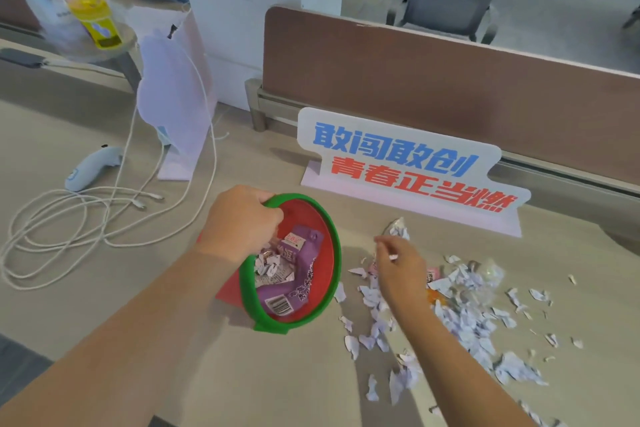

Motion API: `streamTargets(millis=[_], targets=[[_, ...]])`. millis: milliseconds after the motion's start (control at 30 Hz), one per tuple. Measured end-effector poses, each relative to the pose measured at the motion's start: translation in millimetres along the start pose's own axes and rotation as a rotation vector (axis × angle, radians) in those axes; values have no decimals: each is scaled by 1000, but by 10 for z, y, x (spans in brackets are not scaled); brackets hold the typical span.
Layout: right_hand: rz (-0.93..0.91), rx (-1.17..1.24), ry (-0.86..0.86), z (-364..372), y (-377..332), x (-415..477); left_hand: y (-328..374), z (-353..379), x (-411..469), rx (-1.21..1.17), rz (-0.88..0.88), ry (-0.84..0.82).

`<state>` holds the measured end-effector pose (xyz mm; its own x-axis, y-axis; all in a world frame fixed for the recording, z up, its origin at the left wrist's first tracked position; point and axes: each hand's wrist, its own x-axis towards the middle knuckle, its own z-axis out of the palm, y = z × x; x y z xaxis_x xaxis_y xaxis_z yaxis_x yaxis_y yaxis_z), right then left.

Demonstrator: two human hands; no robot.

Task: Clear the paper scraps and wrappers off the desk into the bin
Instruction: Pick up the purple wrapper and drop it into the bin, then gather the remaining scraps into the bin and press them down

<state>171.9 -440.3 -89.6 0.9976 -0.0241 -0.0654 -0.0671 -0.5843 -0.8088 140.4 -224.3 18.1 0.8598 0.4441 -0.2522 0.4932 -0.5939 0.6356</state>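
A small red bin [323, 253] with a green rim is tilted toward me on the desk. My left hand [239, 222] grips its far-left rim. Inside lie a purple wrapper [294, 288] and some white scraps. My right hand [398, 267] hovers just right of the bin, over a spread of torn white paper scraps [467, 319]. Its fingers are curled, and something small and pale sits at the fingertips; I cannot tell if it is held. A crumpled silver wrapper [398, 227] lies behind that hand, and clear and orange wrappers [485, 274] lie among the scraps.
A standing sign [408, 166] with blue and red characters is behind the scraps. A brown divider panel [450, 80] closes the back. White cables [86, 215], a grey handheld device [91, 168] and a pale paper bag [173, 97] lie to the left.
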Motion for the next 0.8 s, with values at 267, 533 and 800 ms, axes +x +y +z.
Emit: streamTargets(millis=[267,533,800], targets=[[-41,-594,-308,102,635,906,31,-33,-61,6,-70,91],[-203,-731,-409,322,774,254,-43,-43,-20,-52,-67,96],[-342,-637,-207,451,847,-138,-88,-53,-46,9,0,86]])
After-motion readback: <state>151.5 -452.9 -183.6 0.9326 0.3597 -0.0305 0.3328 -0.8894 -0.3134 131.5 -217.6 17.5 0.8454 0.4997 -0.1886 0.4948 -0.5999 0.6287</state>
